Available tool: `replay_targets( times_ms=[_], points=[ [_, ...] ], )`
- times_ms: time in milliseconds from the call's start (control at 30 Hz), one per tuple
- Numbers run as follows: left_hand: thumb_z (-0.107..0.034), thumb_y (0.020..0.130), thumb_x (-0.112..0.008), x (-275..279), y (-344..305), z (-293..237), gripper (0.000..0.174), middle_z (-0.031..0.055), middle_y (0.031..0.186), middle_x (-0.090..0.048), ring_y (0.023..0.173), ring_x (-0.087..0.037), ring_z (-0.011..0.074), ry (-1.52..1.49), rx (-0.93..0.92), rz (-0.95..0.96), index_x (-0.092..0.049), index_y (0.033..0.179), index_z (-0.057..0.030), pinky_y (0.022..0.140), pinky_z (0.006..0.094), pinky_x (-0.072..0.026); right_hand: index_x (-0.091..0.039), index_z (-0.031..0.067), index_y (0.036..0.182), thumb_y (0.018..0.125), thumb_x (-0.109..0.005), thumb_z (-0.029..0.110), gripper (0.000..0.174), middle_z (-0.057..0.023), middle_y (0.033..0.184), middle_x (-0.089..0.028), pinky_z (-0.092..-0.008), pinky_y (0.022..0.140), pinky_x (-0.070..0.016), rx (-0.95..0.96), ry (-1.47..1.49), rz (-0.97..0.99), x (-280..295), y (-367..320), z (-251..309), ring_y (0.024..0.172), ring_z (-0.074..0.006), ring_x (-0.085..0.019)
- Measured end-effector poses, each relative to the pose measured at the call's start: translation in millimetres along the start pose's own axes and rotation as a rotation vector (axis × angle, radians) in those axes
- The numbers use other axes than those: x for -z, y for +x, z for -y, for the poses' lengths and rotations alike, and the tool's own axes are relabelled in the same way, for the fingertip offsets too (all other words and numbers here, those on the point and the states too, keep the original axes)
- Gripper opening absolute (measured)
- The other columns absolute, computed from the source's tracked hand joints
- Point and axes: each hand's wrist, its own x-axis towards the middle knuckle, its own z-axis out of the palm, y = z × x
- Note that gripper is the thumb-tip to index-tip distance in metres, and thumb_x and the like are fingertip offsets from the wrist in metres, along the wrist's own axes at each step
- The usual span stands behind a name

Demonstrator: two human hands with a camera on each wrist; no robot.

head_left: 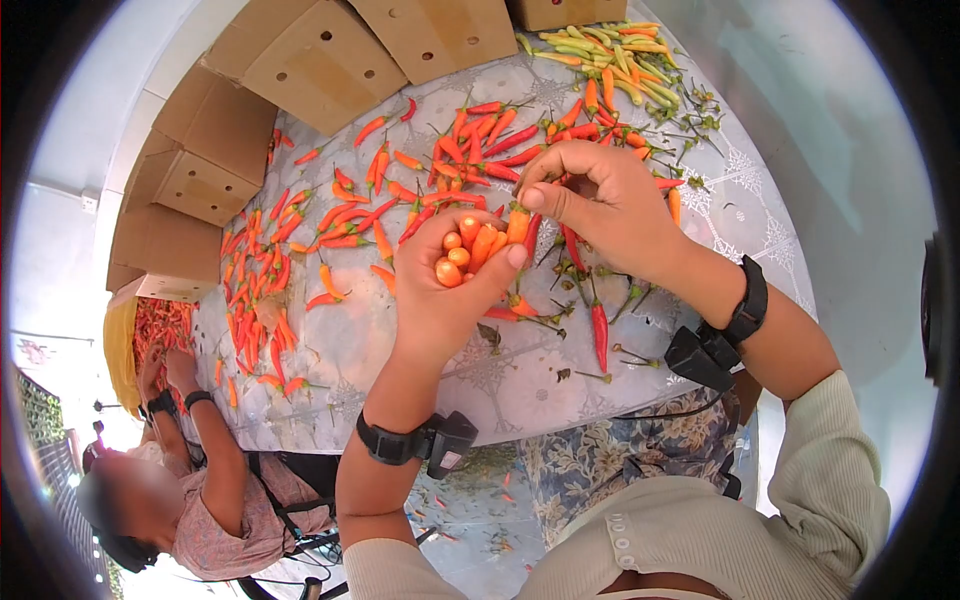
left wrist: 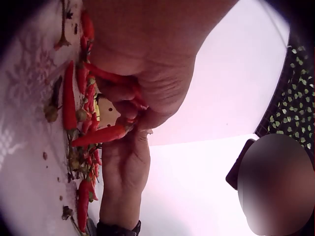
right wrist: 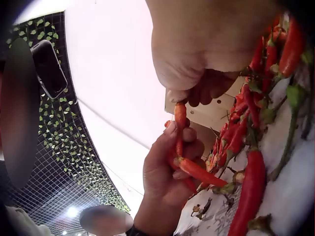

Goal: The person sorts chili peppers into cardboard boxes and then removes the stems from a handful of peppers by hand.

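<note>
My left hand (head_left: 430, 300) grips a bunch of orange-red chilies (head_left: 481, 245) in its curled fingers, their smooth rounded ends facing up. One orange chili (head_left: 518, 225) stands upright between the left thumb and fingers. At its top end, thumb and forefinger of my right hand (head_left: 605, 200) pinch the chili. The right wrist view shows this same chili (right wrist: 180, 115) running from the left hand up to the right fingertips. Beneath both hands lie loose red chilies (head_left: 600, 335) and plucked green stems (head_left: 632, 295) on the patterned tablecloth.
Red and orange chilies (head_left: 265, 310) spread across the table's left and middle. Yellow-green chilies (head_left: 650, 90) are heaped at the far right. Cardboard boxes (head_left: 330, 70) line the back edge. Another person (head_left: 220, 480) works at the left beside a yellow sack (head_left: 121, 350) of chilies.
</note>
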Motion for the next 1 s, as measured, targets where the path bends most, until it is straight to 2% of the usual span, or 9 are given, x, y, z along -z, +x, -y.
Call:
replay_targets(
  times_ms=[67, 167, 367, 467, 667, 867, 1000],
  points=[
    [-0.004, 0.076, -0.074, -1.0, -0.9, -1.8, 0.021, -0.0005, 0.081, -0.06, 0.071, -0.053, 0.0038, -0.007, 0.0, 0.014, -0.061, 0.092, -0.0006, 0.063, 0.0187, -0.0458, -0.063, 0.0006, 0.082, 0.086, -0.066, 0.023, 0.023, -0.0012, 0.064, -0.054, -0.0243, 0.056, -0.0418, -0.065, 0.046, 0.003, -2.2, -0.3, -3.3, 0.061, -0.0067, -0.05],
    [-0.003, 0.075, -0.074, -2.0, -2.0, -2.5, 0.021, -0.0008, 0.081, -0.059, 0.07, -0.053, 0.0038, -0.027, -0.032, 0.045, -0.061, 0.091, -0.0007, 0.063, 0.0188, -0.0458, -0.062, 0.0013, 0.081, 0.087, -0.065, 0.023, 0.023, 0.0018, 0.061, -0.05, -0.0239, 0.052, -0.0374, -0.051, -0.007, 0.032, -0.2, 0.6, -6.0, 0.057, -0.006, -0.045],
    [-0.002, 0.074, -0.075, 2.1, -2.3, -2.4, 0.023, -0.001, 0.083, -0.058, 0.072, -0.052, 0.0044, 0.032, -0.098, 0.123, -0.061, 0.093, -0.0018, 0.065, 0.0189, -0.0454, -0.059, 0.0032, 0.08, 0.09, -0.061, 0.024, 0.023, 0.0052, 0.062, -0.049, -0.0233, 0.052, -0.0349, -0.243, 0.26, 0.239, 7.4, 2.7, 0.1, 0.057, -0.0046, -0.04],
    [-0.002, 0.075, -0.075, 4.2, -0.1, 3.0, 0.023, -0.0009, 0.083, -0.058, 0.072, -0.052, 0.0041, 0.068, -0.181, 0.157, -0.061, 0.093, -0.0017, 0.063, 0.0186, -0.0456, -0.057, 0.003, 0.083, 0.092, -0.058, 0.025, 0.024, 0.0023, 0.078, -0.055, -0.0212, 0.063, -0.0413, -0.332, 0.356, 0.35, 15.0, 3.9, 7.7, 0.07, -0.0046, -0.049],
    [0.001, 0.076, -0.073, 5.2, -0.9, 1.0, 0.022, -0.0013, 0.081, -0.058, 0.07, -0.053, 0.0037, 0.009, -0.122, 0.189, -0.061, 0.094, -0.0009, 0.061, 0.0184, -0.0473, -0.056, 0.0045, 0.083, 0.093, -0.057, 0.028, 0.025, 0.0028, 0.076, -0.054, -0.0205, 0.058, -0.0412, -0.284, 0.356, 0.375, 11.0, 2.3, 0.4, 0.065, -0.0047, -0.049],
    [0.001, 0.076, -0.072, 6.3, -1.3, 0.7, 0.021, -0.0002, 0.082, -0.06, 0.073, -0.055, 0.0045, -0.022, -0.113, 0.24, -0.061, 0.094, -0.0004, 0.064, 0.019, -0.0489, -0.057, 0.0059, 0.084, 0.093, -0.056, 0.031, 0.026, 0.0029, 0.075, -0.056, -0.0201, 0.059, -0.0418, -0.428, 0.404, 0.437, 14.5, 2.0, 13.4, 0.065, -0.0057, -0.051],
    [-0.002, 0.076, -0.073, 6.7, 0.0, 0.7, 0.021, 0.0001, 0.083, -0.06, 0.075, -0.055, 0.0051, -0.008, -0.104, 0.233, -0.061, 0.094, -0.0003, 0.066, 0.02, -0.0483, -0.058, 0.0064, 0.086, 0.093, -0.057, 0.03, 0.025, 0.0024, 0.075, -0.058, -0.0202, 0.059, -0.0418, -0.458, 0.466, 0.395, 14.0, 1.7, 7.9, 0.064, -0.0055, -0.051]
  ],
)
